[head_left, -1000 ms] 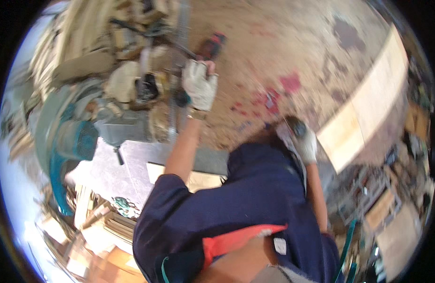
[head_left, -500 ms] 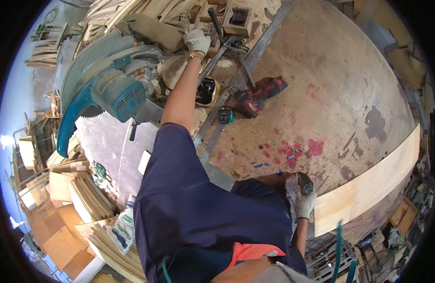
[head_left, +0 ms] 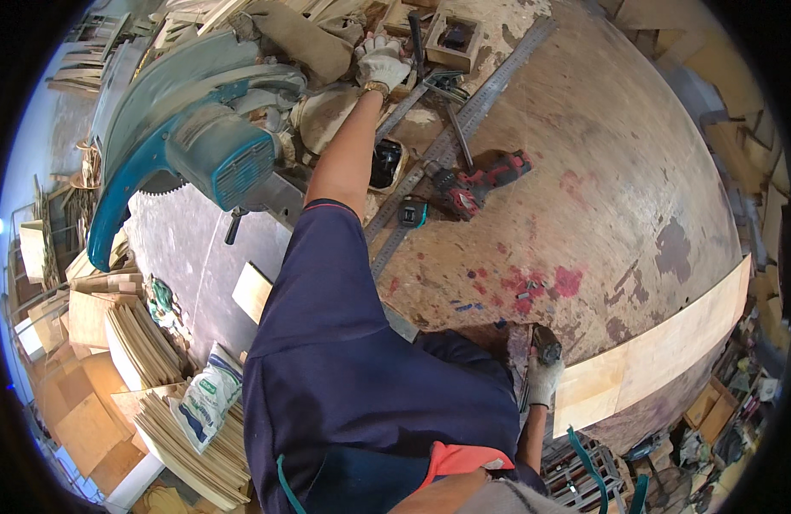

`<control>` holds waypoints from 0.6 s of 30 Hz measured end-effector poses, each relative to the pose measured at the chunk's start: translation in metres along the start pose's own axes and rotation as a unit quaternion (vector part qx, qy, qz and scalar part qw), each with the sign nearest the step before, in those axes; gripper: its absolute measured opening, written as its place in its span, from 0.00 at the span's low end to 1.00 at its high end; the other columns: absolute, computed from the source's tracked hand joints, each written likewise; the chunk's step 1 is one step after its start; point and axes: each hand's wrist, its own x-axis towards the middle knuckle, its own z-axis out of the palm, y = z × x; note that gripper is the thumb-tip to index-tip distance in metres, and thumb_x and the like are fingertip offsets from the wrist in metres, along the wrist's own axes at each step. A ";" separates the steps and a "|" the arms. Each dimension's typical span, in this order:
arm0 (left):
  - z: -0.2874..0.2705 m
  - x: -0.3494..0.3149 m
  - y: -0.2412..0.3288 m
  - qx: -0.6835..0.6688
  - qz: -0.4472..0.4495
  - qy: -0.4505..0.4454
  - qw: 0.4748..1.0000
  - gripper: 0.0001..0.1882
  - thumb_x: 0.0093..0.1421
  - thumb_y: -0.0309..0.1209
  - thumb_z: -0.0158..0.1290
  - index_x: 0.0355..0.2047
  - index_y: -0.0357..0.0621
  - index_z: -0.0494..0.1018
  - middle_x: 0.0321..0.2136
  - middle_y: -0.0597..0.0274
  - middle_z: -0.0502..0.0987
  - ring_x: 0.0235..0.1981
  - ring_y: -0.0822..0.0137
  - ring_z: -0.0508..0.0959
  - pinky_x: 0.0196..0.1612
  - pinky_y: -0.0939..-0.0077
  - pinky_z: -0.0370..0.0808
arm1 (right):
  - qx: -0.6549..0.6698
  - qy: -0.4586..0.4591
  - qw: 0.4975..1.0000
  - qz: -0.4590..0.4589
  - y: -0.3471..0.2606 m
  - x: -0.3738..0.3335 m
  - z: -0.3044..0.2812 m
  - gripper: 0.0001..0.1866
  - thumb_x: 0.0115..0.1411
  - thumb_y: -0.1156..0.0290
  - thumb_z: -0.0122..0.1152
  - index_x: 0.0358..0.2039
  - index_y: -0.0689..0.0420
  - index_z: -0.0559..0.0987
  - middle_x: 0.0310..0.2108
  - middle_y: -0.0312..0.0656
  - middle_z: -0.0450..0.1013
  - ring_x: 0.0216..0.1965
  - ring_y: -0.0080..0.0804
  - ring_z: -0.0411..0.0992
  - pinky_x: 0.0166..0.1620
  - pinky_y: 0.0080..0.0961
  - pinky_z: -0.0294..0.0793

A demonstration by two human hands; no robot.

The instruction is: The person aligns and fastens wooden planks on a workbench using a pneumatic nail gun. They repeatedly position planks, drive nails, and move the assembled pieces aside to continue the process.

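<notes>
My left hand [head_left: 383, 63], in a white work glove, reaches to the far side of the bench over small wooden compartments [head_left: 401, 17]. Its fingers look spread, with nothing visible in them. To its right lie a black-handled clamp [head_left: 418, 47] and a wooden box [head_left: 454, 41] with dark contents. My right hand [head_left: 545, 377], also gloved, is low at the near edge. It is closed around a dark blocky tool [head_left: 545, 346], whose kind I cannot make out. A red and black cordless drill [head_left: 481, 182] lies mid-bench beside a teal and black tape measure [head_left: 412, 212].
A teal circular saw machine [head_left: 215, 171] with a toothed blade stands at left. Long metal rulers [head_left: 490, 81] cross the wooden bench [head_left: 618, 171]. A pale board [head_left: 653, 360] lies along the near right edge. Wood strips [head_left: 190, 450] are stacked at lower left.
The view has shifted slightly, so the bench things sit a little differently. My left hand's fingers have spread over the compartments. My right hand still holds the dark tool near the edge.
</notes>
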 end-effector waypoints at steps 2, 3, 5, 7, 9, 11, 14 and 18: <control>0.004 -0.002 0.001 0.012 0.002 0.041 0.999 0.18 0.51 0.48 0.63 0.41 0.59 0.79 0.61 0.55 0.70 0.67 0.47 0.61 0.66 0.50 0.60 | -0.031 0.005 0.999 -0.015 -0.002 0.000 -0.001 0.26 0.54 0.53 0.74 0.37 0.66 0.81 0.33 0.58 0.80 0.37 0.56 0.79 0.40 0.44 0.76; 0.005 -0.003 0.001 0.016 0.001 0.042 0.999 0.17 0.51 0.47 0.63 0.39 0.58 0.79 0.61 0.55 0.70 0.67 0.47 0.61 0.66 0.51 0.60 | -0.020 0.003 1.000 -0.011 -0.004 0.000 -0.002 0.25 0.54 0.54 0.74 0.38 0.67 0.81 0.33 0.58 0.80 0.37 0.56 0.79 0.40 0.44 0.76; 0.005 -0.002 0.001 -0.001 0.009 0.038 0.999 0.17 0.51 0.47 0.63 0.39 0.59 0.79 0.61 0.56 0.70 0.68 0.47 0.60 0.66 0.51 0.60 | 0.004 -0.004 1.000 -0.002 -0.008 -0.001 -0.004 0.25 0.54 0.55 0.73 0.38 0.67 0.81 0.33 0.58 0.80 0.37 0.55 0.80 0.40 0.44 0.76; 0.003 -0.001 -0.001 -0.012 0.004 -0.001 1.000 0.17 0.52 0.48 0.62 0.41 0.61 0.79 0.61 0.56 0.70 0.69 0.47 0.59 0.66 0.51 0.61 | -0.010 0.001 1.000 -0.009 -0.011 -0.002 -0.005 0.24 0.55 0.56 0.73 0.38 0.67 0.81 0.34 0.58 0.80 0.37 0.55 0.80 0.40 0.43 0.76; -0.001 0.001 -0.001 -0.010 -0.011 -0.049 0.999 0.19 0.53 0.50 0.60 0.44 0.64 0.80 0.61 0.56 0.70 0.69 0.47 0.59 0.66 0.51 0.61 | -0.006 -0.001 1.000 -0.007 -0.013 -0.002 -0.005 0.24 0.55 0.57 0.72 0.39 0.67 0.80 0.34 0.58 0.80 0.38 0.55 0.80 0.40 0.43 0.77; -0.003 0.001 0.002 0.017 -0.015 -0.051 0.998 0.21 0.55 0.51 0.58 0.49 0.70 0.78 0.63 0.58 0.69 0.71 0.48 0.56 0.67 0.48 0.59 | 0.012 -0.005 1.000 0.005 -0.012 -0.002 -0.004 0.24 0.55 0.58 0.72 0.40 0.67 0.80 0.34 0.58 0.80 0.38 0.55 0.80 0.40 0.43 0.77; -0.006 0.000 0.005 0.041 -0.016 -0.051 0.998 0.21 0.57 0.52 0.57 0.51 0.71 0.77 0.67 0.60 0.64 0.72 0.48 0.55 0.68 0.44 0.54 | 0.041 0.014 0.998 -0.038 -0.007 -0.001 0.000 0.25 0.55 0.57 0.72 0.41 0.67 0.80 0.35 0.59 0.80 0.39 0.56 0.79 0.41 0.44 0.76; -0.011 0.002 0.006 0.058 -0.013 -0.096 0.994 0.22 0.59 0.53 0.56 0.53 0.72 0.76 0.72 0.63 0.57 0.73 0.49 0.53 0.68 0.42 0.53 | -0.026 0.006 1.000 0.007 0.003 -0.003 0.003 0.26 0.54 0.54 0.73 0.42 0.65 0.79 0.37 0.60 0.78 0.41 0.59 0.77 0.42 0.48 0.75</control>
